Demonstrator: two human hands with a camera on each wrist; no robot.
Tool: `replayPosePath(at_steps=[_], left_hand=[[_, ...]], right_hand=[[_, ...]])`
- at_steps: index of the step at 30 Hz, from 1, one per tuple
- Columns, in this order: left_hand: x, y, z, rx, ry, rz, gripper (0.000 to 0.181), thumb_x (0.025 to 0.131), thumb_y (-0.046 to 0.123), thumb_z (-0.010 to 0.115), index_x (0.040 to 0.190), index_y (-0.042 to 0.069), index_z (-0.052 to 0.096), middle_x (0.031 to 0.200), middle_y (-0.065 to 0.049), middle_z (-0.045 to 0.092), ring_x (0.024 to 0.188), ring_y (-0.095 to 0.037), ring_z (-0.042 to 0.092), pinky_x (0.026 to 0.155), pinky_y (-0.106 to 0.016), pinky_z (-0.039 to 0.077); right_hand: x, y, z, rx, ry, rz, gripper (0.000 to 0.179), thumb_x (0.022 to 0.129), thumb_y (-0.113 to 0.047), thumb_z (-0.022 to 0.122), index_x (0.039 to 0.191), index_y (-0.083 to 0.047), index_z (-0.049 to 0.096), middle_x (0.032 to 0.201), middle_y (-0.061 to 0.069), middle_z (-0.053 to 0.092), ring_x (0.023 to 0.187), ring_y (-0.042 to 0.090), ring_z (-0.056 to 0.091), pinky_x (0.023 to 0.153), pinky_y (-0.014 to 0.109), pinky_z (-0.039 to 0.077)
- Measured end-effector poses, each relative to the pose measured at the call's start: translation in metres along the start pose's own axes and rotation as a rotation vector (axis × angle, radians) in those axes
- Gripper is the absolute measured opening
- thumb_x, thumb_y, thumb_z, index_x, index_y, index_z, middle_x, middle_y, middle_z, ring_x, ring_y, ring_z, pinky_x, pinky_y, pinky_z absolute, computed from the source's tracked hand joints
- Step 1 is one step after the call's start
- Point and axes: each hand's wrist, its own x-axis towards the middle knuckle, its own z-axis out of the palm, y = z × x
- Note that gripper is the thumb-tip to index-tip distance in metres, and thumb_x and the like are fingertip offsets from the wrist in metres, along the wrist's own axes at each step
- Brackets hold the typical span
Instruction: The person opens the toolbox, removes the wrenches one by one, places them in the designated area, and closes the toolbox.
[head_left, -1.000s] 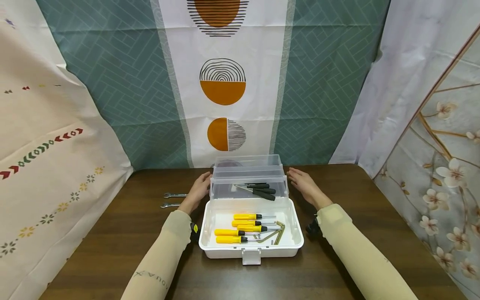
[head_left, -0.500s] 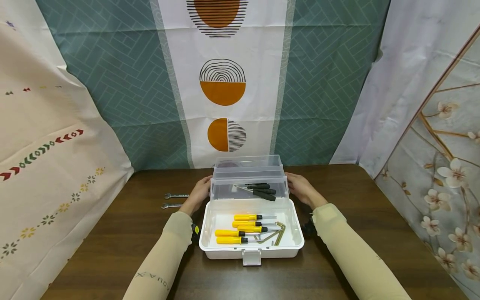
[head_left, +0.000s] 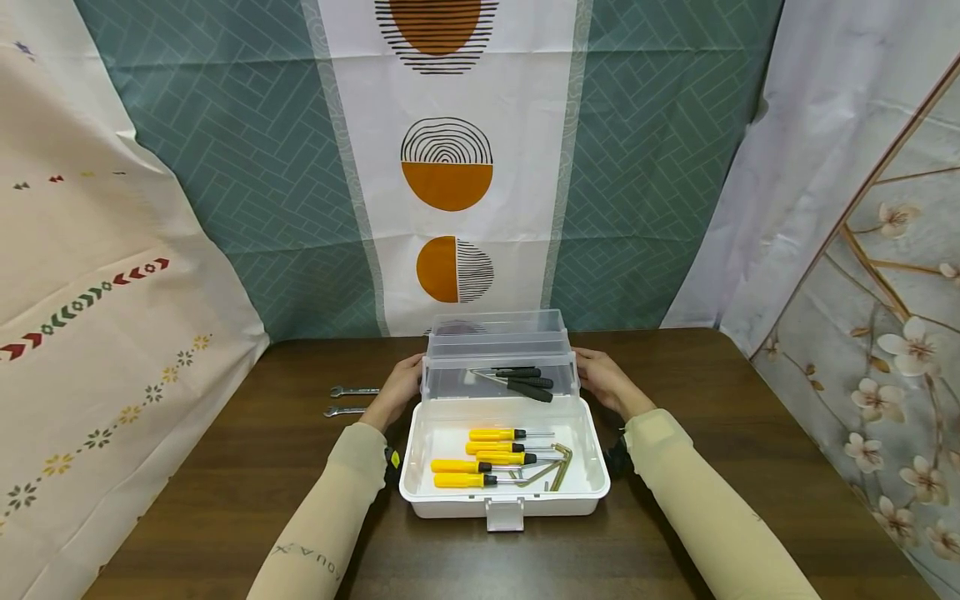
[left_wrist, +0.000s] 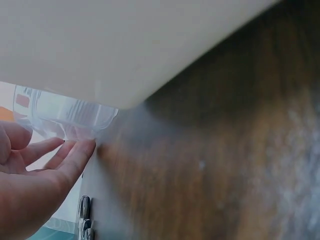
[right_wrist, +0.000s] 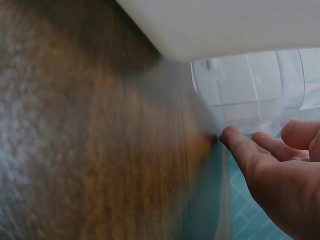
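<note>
A white toolbox stands on the table with its clear lid swung back. Yellow-handled screwdrivers and brass-coloured hex keys lie in the base. Black-handled screwdrivers rest in the lid. My left hand is at the lid's left side; in the left wrist view its slightly bent fingertips meet the clear plastic. On the opposite side is my right hand, and the right wrist view has its fingertips against the lid's edge. Neither hand visibly grips it.
Two wrenches lie on the table left of my left hand. The dark wooden table ends at a patterned cloth backdrop just behind the lid. More hanging cloth borders the left and right sides.
My right hand has moved inward to the lid's right side, and my left hand has shifted slightly closer to the left side. The toolbox and its contents look unmoved.
</note>
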Motion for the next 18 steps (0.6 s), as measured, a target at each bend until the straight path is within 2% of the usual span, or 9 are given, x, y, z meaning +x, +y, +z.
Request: replayPosePath(at_steps=[10,18], left_hand=[[0.0005,0.0016,-0.0001,0.000,0.000,0.019,0.047,0.115,0.017,0.033,0.155,-0.006,0.041,0.150,-0.028,0.050,0.131,-0.034,0.054,0.107,-0.046,0.049],[0.0008,0.0029,-0.0018,-0.003,0.008,0.047,0.047,0.114,0.014,0.033,0.156,-0.006,0.039,0.151,-0.029,0.049,0.133,-0.036,0.053,0.109,-0.048,0.049]], right_hand=[[-0.0021,-0.0027,0.0002,-0.033,0.035,-0.008,0.052,0.115,-0.012,0.034,0.161,0.008,0.023,0.161,0.031,0.034,0.146,0.039,0.040,0.120,0.049,0.036],[0.0001,-0.0037,0.0010,-0.036,0.061,-0.040,0.050,0.113,-0.010,0.038,0.160,0.004,0.030,0.159,0.028,0.039,0.136,0.027,0.052,0.116,0.045,0.042]])
